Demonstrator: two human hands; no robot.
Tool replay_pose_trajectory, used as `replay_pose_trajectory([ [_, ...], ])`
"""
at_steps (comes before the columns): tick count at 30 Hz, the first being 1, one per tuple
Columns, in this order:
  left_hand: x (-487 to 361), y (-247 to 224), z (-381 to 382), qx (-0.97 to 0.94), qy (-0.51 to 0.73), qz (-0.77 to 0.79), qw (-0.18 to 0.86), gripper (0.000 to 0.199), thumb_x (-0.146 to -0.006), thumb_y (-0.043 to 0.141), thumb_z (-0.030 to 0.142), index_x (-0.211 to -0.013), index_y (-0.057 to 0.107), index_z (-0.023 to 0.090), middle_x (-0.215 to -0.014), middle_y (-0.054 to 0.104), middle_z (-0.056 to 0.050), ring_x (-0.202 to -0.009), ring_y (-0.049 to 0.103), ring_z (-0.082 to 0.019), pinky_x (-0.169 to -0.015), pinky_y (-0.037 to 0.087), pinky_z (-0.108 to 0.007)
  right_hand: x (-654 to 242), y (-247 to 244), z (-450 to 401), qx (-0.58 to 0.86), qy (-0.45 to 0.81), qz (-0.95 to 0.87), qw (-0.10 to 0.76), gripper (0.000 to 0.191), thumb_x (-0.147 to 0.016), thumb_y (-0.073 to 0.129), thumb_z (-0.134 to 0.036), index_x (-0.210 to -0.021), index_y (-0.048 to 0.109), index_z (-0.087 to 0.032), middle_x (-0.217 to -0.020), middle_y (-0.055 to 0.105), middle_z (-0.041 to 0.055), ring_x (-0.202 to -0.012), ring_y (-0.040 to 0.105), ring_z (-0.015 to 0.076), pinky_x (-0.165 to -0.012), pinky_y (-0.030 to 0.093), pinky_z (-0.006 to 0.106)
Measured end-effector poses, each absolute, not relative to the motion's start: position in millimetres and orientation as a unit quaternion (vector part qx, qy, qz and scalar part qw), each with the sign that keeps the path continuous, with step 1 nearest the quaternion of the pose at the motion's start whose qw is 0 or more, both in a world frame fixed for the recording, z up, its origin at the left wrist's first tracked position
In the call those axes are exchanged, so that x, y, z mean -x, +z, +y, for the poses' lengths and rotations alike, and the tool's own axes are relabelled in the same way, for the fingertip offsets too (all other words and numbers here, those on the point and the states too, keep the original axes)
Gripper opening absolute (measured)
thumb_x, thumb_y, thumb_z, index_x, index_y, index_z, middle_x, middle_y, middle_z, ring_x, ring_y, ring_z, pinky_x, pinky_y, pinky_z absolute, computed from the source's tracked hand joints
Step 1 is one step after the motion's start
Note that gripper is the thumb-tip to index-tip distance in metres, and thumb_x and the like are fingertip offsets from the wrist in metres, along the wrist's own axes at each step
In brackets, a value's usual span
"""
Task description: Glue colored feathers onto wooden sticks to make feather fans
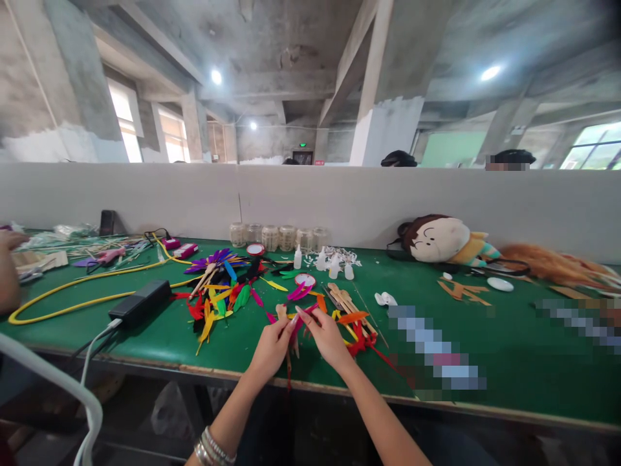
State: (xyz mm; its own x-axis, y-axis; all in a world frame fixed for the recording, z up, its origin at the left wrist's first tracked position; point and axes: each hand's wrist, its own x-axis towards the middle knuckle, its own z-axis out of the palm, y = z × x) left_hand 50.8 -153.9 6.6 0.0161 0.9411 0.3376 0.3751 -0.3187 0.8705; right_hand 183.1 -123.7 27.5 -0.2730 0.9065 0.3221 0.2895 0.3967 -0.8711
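Observation:
My left hand (272, 344) is closed on the lower part of a magenta feather (294, 328), close above the table's front edge. Fingertips of my right hand (326, 336) pinch another stretch of magenta feather (310, 309), nearly touching the left fingertips. Whether these are one feather or two I cannot tell. Just behind the hands lies a round white lid with a red rim (305, 281). Colourful feathers (228, 291) are heaped to the left. Wooden sticks (345, 299) and an orange feather (353, 318) lie to the right, beside red strands (363, 343).
Glass jars (270, 238) and white squeeze bottles (334, 266) stand behind. A black power adapter (140, 303) and yellow cable (72, 283) lie left. A plush doll (439, 239) rests against the partition (339, 200). Another person's arm (7, 272) shows at far left.

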Motion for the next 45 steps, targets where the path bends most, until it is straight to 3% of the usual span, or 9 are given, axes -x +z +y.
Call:
replay_pose_trajectory([
  [4,-46.4,4.5,-151.2,-0.631,0.513,0.515,0.271,0.043,-0.082,0.037,0.046,-0.056,0.051,0.015,-0.049,0.049,0.003,-0.048,0.043,-0.009,-0.049,0.03,-0.02,-179.9,30.0,-120.7,0.451,0.333,-0.692,0.454,0.039,-0.074,0.049,-0.054,-0.056,0.047,-0.019,-0.048,0.043,-0.0036,-0.05,0.04,0.0103,-0.05,0.034,0.025],
  [10,-47.0,7.4,-159.3,-0.645,0.506,0.471,0.327,0.046,-0.081,0.038,0.048,-0.055,0.054,0.015,-0.048,0.049,0.002,-0.048,0.044,-0.011,-0.049,0.034,-0.021,-178.9,24.6,-114.8,0.405,0.434,-0.68,0.43,0.043,-0.071,0.047,-0.06,-0.057,0.043,-0.02,-0.048,0.035,-0.0058,-0.048,0.035,0.0092,-0.046,0.03,0.023],
  [13,-47.2,8.8,-159.6,-0.614,0.551,0.456,0.333,0.039,-0.081,0.04,0.046,-0.075,0.063,0.015,-0.07,0.061,-0.002,-0.075,0.055,-0.016,-0.07,0.042,-0.024,-180.2,24.5,-118.8,0.372,0.446,-0.709,0.401,0.04,-0.074,0.046,-0.056,-0.06,0.047,-0.019,-0.053,0.039,-0.0048,-0.053,0.036,0.0094,-0.051,0.031,0.023],
  [17,-46.5,7.3,-153.7,-0.572,0.585,0.444,0.365,0.037,-0.079,0.043,0.046,-0.088,0.063,0.016,-0.091,0.063,-0.005,-0.101,0.051,-0.02,-0.09,0.036,-0.03,-179.6,29.7,-131.3,0.324,0.457,-0.76,0.33,0.035,-0.079,0.044,-0.049,-0.064,0.051,-0.018,-0.058,0.044,-0.0036,-0.056,0.037,0.01,-0.053,0.031,0.024],
  [20,-44.8,5.1,-150.7,-0.566,0.579,0.437,0.392,0.034,-0.074,0.051,0.047,-0.077,0.063,0.015,-0.08,0.062,-0.005,-0.089,0.054,-0.02,-0.083,0.04,-0.03,-179.4,34.8,-138.2,0.309,0.446,-0.786,0.296,0.034,-0.082,0.04,-0.044,-0.06,0.046,-0.018,-0.054,0.039,-0.0045,-0.052,0.033,0.0089,-0.05,0.027,0.023],
  [24,-42.4,5.9,-151.8,-0.546,0.593,0.429,0.407,0.034,-0.069,0.056,0.049,-0.062,0.058,0.015,-0.057,0.05,0.002,-0.06,0.047,-0.012,-0.059,0.041,-0.023,-180.2,40.7,-141.5,0.299,0.422,-0.807,0.286,0.035,-0.083,0.041,-0.04,-0.056,0.042,-0.018,-0.055,0.035,-0.005,-0.054,0.031,0.0086,-0.051,0.026,0.023],
  [29,-43.2,10.0,-154.1,-0.488,0.635,0.421,0.425,0.038,-0.063,0.061,0.052,-0.056,0.051,0.016,-0.053,0.039,0.004,-0.052,0.036,-0.008,-0.047,0.033,-0.02,-175.9,43.8,-143.2,0.289,0.387,-0.817,0.313,0.034,-0.085,0.037,-0.039,-0.06,0.046,-0.018,-0.059,0.043,-0.0028,-0.058,0.036,0.0098,-0.054,0.03,0.024],
  [40,-25.2,6.7,-150.8,-0.273,0.754,0.471,0.367,0.04,-0.064,0.056,0.056,-0.063,0.044,0.018,-0.054,0.036,0.008,-0.046,0.034,-0.005,-0.044,0.032,-0.017,-186.4,48.3,-144.9,0.291,0.413,-0.838,0.207,0.04,-0.079,0.044,-0.046,-0.052,0.042,-0.017,-0.05,0.031,-0.006,-0.05,0.027,0.007,-0.048,0.023,0.022],
  [45,-17.2,5.6,-146.7,-0.402,0.688,0.519,0.311,0.037,-0.071,0.05,0.055,-0.074,0.051,0.018,-0.051,0.039,0.007,-0.041,0.036,-0.007,-0.041,0.03,-0.019,-196.0,46.5,-142.8,0.341,0.425,-0.799,0.254,0.04,-0.08,0.042,-0.049,-0.057,0.047,-0.018,-0.053,0.039,-0.0048,-0.052,0.034,0.0083,-0.048,0.027,0.022],
])
